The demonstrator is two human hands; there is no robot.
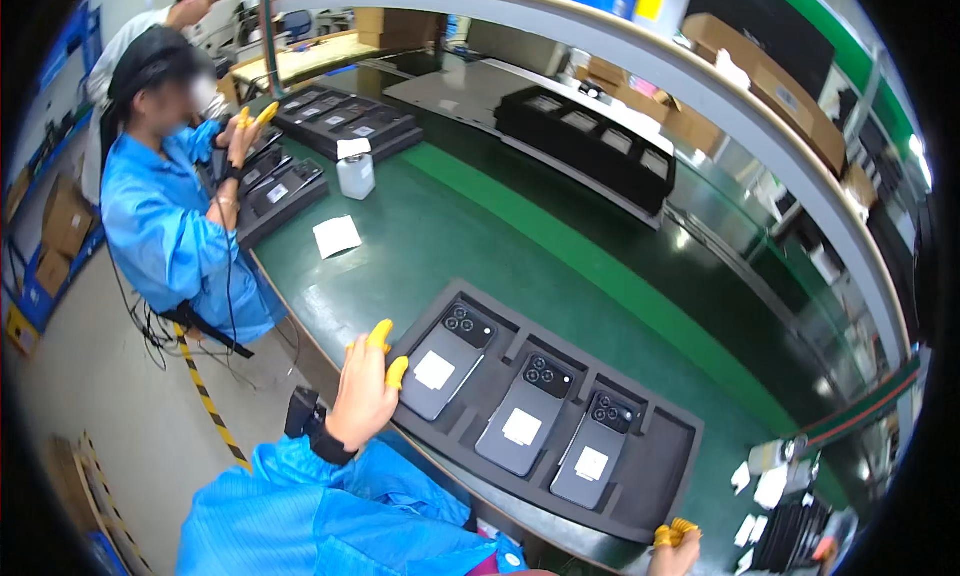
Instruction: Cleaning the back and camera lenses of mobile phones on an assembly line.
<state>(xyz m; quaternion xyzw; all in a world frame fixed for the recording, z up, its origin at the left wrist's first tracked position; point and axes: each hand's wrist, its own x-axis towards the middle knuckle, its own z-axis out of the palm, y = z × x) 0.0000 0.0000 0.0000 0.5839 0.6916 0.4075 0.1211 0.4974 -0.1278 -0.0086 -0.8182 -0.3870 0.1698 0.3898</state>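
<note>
- Tray (625,508), dark foam, set between the two hands. Step in hand, as judged: steadying or positioning it by its ends. A next move would call for level support from both sides, so the contents lie flat.
- Left hand (365,401), yellow-tipped fingers apart, at the tray's left edge; firm contact cannot be told.
- Right hand (678,554), yellow-covered fingers bunched at the tray's lower right corner, partly out of view; whether clamped on the rim cannot be told.
- Compartments, four in a row: first phone (462,348) just beside the left hand, middle phone (535,394) between the hands, third phone (601,436) nearer the right hand; all dark grey, pale-labelled, cameras up. Last slot (670,444), above the right hand, holds none.
- Bottle (356,179), translucent, beyond the left hand.
- Foam tray (298,202), dark devices inside, farther past the left hand, before a co-worker (180,211).
- Black stack (585,166), pale-faced pieces in its slots, well beyond both hands.
</note>
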